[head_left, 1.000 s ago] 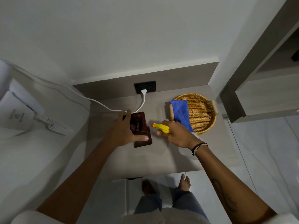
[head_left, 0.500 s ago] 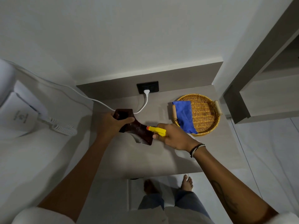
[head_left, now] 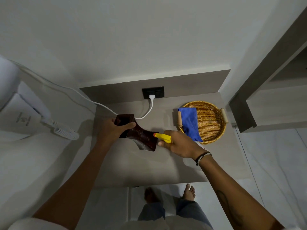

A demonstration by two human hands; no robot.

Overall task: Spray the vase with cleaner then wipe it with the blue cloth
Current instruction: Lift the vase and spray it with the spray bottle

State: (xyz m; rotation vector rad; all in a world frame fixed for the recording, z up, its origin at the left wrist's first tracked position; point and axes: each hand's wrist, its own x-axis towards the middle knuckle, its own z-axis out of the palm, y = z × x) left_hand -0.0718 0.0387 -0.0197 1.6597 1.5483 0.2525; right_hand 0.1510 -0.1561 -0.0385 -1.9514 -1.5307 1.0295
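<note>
A dark brown square vase lies tipped on its side over the grey table, its mouth toward the wall. My left hand grips it near the mouth end. My right hand holds a spray bottle with a yellow head, its nozzle almost touching the vase's lower part; the bottle's pale body is mostly hidden under my hand and wrist. The blue cloth hangs over the left side of a wicker basket at the table's right.
A white cable runs from a black wall socket across the table's back, just behind the vase. A white wall-mounted dryer with a coiled cord is at the left. A grey shelf unit stands at the right. My bare feet show below the table's front edge.
My left hand has tipped the vase from upright onto its side and turned it. My right hand has brought the spray nozzle up close to the vase.
</note>
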